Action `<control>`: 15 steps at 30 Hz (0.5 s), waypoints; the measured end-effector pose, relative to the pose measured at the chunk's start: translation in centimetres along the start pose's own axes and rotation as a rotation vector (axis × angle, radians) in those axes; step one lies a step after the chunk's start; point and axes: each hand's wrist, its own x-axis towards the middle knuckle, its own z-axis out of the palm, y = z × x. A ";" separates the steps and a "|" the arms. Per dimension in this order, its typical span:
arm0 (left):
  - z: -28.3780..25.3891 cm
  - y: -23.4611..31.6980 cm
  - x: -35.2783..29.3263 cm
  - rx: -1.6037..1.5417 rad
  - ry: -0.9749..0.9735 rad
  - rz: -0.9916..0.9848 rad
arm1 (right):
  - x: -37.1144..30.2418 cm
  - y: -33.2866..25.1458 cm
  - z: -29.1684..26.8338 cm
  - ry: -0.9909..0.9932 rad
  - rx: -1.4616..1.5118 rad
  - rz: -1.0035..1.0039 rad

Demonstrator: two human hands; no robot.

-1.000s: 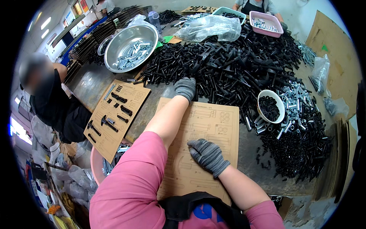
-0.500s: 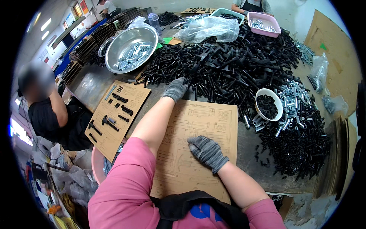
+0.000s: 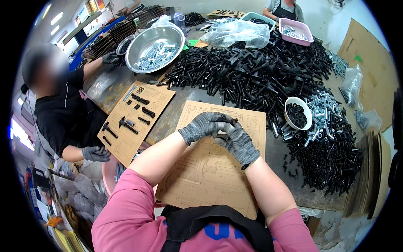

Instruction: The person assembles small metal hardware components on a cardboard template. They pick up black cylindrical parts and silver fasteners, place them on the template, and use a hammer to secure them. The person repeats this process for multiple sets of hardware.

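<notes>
Both gloved hands meet over the upper part of a printed cardboard sheet with outline drawings. My left hand is closed, its fingertips pinching a small black part whose exact kind is hidden. My right hand is curled against the left fingertips at the same spot. Whether it also grips that part is covered by the fingers. Beyond the sheet spreads a large heap of black bolts and bracket-like pieces.
To the left lies another printed sheet with black parts on it, beside a co-worker in gloves. A steel bowl of silver sleeves stands behind. At right are a white bowl of black rings and a pile of silver sleeves.
My left hand has come back from the black heap with a small black part. My right hand has risen to meet it. The co-worker's arms have spread apart.
</notes>
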 end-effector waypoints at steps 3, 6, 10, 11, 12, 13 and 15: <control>0.3 0.5 -0.5 0.195 0.044 -0.006 | 0.3 1.5 -0.6 0.081 0.103 0.013; 0.3 1.6 -1.0 0.459 0.024 -0.015 | 1.1 2.9 -2.2 0.122 0.141 -0.019; -0.6 0.4 -1.4 0.788 0.097 0.174 | 2.0 0.7 -2.4 0.241 -0.479 0.056; -1.1 0.1 -1.5 0.895 0.137 0.250 | 2.1 0.1 -2.3 0.276 -0.738 0.090; -1.4 0.2 -1.1 0.899 0.128 0.157 | 2.4 0.5 -3.7 0.314 -0.854 0.026; -1.8 0.2 -1.1 0.986 0.123 0.130 | 2.8 0.5 -4.4 0.354 -0.810 0.036; -2.8 -0.4 -0.9 1.161 0.116 0.069 | 2.5 -0.1 -4.7 0.416 -0.643 0.135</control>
